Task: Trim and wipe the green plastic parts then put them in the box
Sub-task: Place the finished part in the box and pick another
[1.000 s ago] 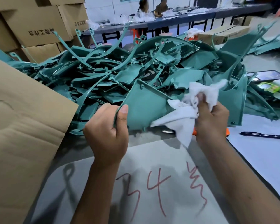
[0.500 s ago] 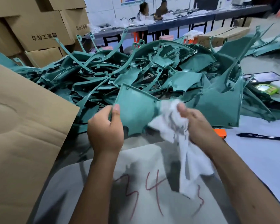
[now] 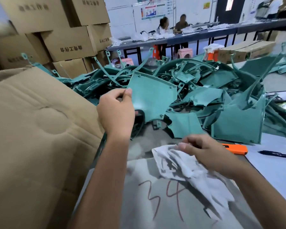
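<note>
My left hand (image 3: 116, 111) pinches the left edge of a flat green plastic panel (image 3: 151, 98) and holds it upright above the table, in front of the pile of green plastic parts (image 3: 213, 90). My right hand (image 3: 206, 152) is lower, near the table, and grips a crumpled white cloth (image 3: 185, 169) that trails down onto the grey sheet marked "34" (image 3: 139, 204). The cloth is apart from the panel. A brown cardboard box flap (image 3: 40, 129) fills the left side.
An orange cutter (image 3: 236, 148) and a black pen (image 3: 277, 154) lie on the table right of my right hand. Stacked cardboard boxes (image 3: 64, 43) stand at the back left. Two people sit at a long far table (image 3: 172, 25).
My left hand has lifted the green panel up and toward the left. My right hand has come off the panel with the cloth and dropped toward the table.
</note>
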`<state>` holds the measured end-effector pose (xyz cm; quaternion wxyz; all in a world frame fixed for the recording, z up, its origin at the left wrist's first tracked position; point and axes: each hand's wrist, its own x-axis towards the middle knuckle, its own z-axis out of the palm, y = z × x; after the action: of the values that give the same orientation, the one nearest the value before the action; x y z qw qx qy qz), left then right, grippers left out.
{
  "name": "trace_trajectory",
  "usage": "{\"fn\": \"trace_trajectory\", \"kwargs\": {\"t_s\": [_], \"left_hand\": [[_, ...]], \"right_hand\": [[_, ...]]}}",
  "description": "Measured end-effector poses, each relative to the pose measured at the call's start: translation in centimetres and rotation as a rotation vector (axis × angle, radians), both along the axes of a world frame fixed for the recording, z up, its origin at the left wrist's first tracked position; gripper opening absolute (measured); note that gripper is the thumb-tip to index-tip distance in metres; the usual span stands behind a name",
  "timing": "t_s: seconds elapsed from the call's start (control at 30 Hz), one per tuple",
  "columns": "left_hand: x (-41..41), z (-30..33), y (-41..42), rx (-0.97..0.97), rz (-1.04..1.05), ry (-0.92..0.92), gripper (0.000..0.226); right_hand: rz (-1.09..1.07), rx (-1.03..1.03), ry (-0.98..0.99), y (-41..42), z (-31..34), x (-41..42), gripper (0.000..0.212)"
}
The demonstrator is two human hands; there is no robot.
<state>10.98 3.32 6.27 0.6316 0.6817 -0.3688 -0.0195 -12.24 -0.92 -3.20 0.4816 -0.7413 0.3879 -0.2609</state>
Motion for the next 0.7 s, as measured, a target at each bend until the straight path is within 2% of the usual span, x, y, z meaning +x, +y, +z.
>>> {"fn": "trace_trajectory", "kwargs": {"t_s": [0.07, 0.1, 0.17, 0.23, 0.3, 0.33, 0.4, 0.47, 0.5, 0.53, 0.57, 0.6, 0.63, 0.7], "left_hand": [[0.3, 0.1, 0.3, 0.002, -0.035, 0.113, 0.023], [0.3, 0.1, 0.5, 0.004, -0.054, 0.171, 0.021], [0.1, 0.0, 0.7, -0.001, -0.083, 0.280, 0.018], [-0.2, -0.2, 0.9, 0.000, -0.106, 0.371, 0.016], [-0.8, -0.3, 1.1, -0.001, -0.135, 0.435, 0.014], [-1.0, -0.2, 1.2, -0.004, -0.144, 0.467, 0.013], [-1.2, 0.0, 1.4, -0.021, -0.150, 0.536, 0.015], [-1.1, 0.5, 1.6, -0.037, -0.159, 0.585, 0.022], [-1.1, 0.6, 1.6, -0.039, -0.174, 0.599, 0.025], [-1.1, 0.9, 1.6, -0.041, -0.199, 0.608, 0.027], [-1.2, 1.1, 1.6, -0.042, -0.227, 0.617, 0.029], [-1.3, 1.4, 1.8, -0.051, -0.253, 0.625, 0.029], [-1.5, 1.7, 1.9, -0.062, -0.276, 0.629, 0.028], [-1.7, 2.9, 2.6, -0.091, -0.294, 0.631, 0.023]], "right_hand": [[0.208, 0.190, 0.001, 0.7, 0.6, -0.9, 0.025], [0.252, 0.133, 0.056, 0.8, 1.0, -1.1, 0.029], [0.178, -0.206, 0.217, 0.4, 0.9, -1.0, 0.036], [-0.044, -0.501, 0.276, 0.3, 1.0, -0.5, 0.034], [-0.180, -0.640, 0.323, 0.4, 1.1, -0.6, 0.027], [-0.194, -0.688, 0.421, 0.5, 1.4, -0.8, 0.025], [-0.104, -0.662, 0.649, 0.4, 2.2, -1.6, 0.023], [0.038, -0.523, 0.783, 0.0, 3.1, -2.6, 0.027], [0.049, -0.492, 0.715, -0.3, 3.5, -2.9, 0.024], [-0.026, -0.503, 0.553, -0.5, 4.1, -2.9, 0.016], [-0.161, -0.491, 0.298, -0.6, 4.5, -2.6, 0.008], [-0.288, -0.395, 0.010, -0.7, 5.2, -1.6, 0.014], [-0.337, -0.193, -0.224, -0.8, 6.1, -0.1, 0.029], [-0.221, 0.166, -0.397, -0.7, 8.3, 3.6, 0.047]]}}
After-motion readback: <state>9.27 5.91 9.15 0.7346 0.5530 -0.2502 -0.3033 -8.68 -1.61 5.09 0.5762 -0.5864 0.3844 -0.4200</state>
